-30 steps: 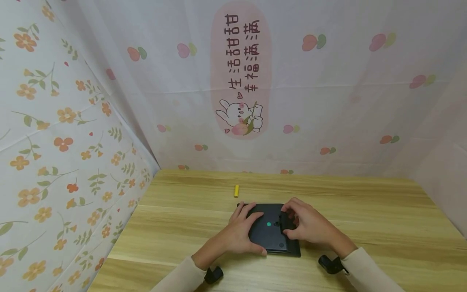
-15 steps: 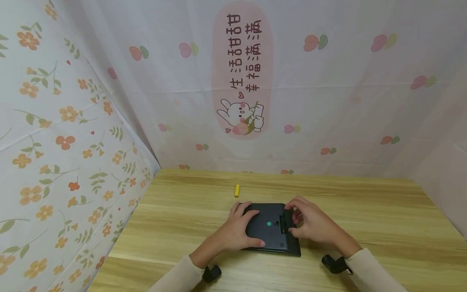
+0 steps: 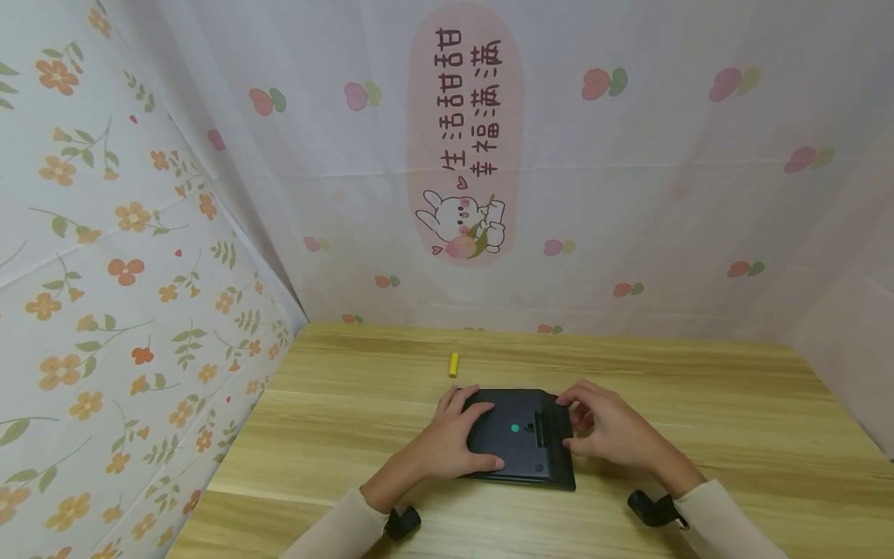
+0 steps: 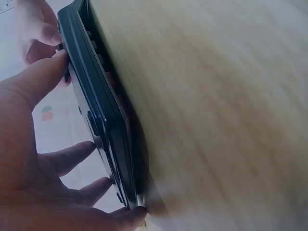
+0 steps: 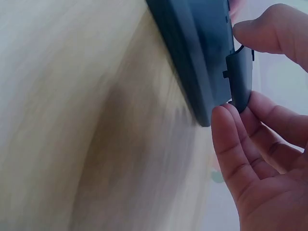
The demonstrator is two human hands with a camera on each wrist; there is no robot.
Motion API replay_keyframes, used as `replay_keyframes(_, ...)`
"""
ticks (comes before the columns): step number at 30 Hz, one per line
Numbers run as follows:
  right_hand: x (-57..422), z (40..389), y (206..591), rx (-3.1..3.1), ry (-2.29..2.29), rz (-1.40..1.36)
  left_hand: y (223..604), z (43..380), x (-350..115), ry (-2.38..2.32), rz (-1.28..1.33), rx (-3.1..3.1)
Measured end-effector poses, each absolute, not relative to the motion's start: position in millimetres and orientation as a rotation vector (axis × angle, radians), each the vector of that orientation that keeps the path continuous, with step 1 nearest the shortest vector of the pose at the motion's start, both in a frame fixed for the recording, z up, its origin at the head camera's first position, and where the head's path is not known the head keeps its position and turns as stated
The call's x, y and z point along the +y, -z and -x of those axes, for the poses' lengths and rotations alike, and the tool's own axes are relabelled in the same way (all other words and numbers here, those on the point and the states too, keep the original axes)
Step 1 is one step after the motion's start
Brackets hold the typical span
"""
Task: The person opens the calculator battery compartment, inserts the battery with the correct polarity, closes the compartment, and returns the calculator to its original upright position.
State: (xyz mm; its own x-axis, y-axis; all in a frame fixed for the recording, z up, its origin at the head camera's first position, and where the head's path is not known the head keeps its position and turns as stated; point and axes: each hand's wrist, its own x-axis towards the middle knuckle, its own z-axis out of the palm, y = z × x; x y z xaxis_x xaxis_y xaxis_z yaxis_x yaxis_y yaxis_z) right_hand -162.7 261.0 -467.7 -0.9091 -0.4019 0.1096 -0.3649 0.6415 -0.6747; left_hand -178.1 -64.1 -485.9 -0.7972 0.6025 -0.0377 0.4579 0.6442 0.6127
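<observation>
A black calculator point(image 3: 513, 450) lies face down on the wooden table, keys just showing under its edge in the left wrist view. Its battery compartment point(image 3: 540, 432) is uncovered, near a green dot on the back. My left hand point(image 3: 447, 442) grips the left part, thumb on the back by the near edge, some fingers at the far edge. In my right hand point(image 3: 608, 427), thumb and fingers pinch the small black battery cover point(image 5: 240, 79) by its ends. The cover is over the calculator's right end, its little tab visible in the right wrist view.
A yellow battery point(image 3: 454, 365) stands out on the table point(image 3: 335, 435) beyond the calculator's far left corner. Flowered cloth point(image 3: 126, 272) hangs on the left and a printed cloth point(image 3: 628, 194) behind the table. Black wrist cameras point(image 3: 656, 508) sit under both forearms.
My right hand has drawn the battery cover rightward off the compartment toward the calculator's right end. My left hand has shifted slightly left, its thumb moving inward from the near edge.
</observation>
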Motion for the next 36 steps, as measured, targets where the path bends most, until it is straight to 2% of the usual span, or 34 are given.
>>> replay_keyframes(9, 278.2, 161.1, 476.6, 2.802, 1.108, 0.703, 485.6, 177.7, -63.3, -0.885, -0.853, 2.631)
replay_keyframes(36, 314.9, 151.1, 481.6, 2.832, 1.062, 0.596, 487.6, 179.0, -64.9, -0.896, -0.857, 2.623)
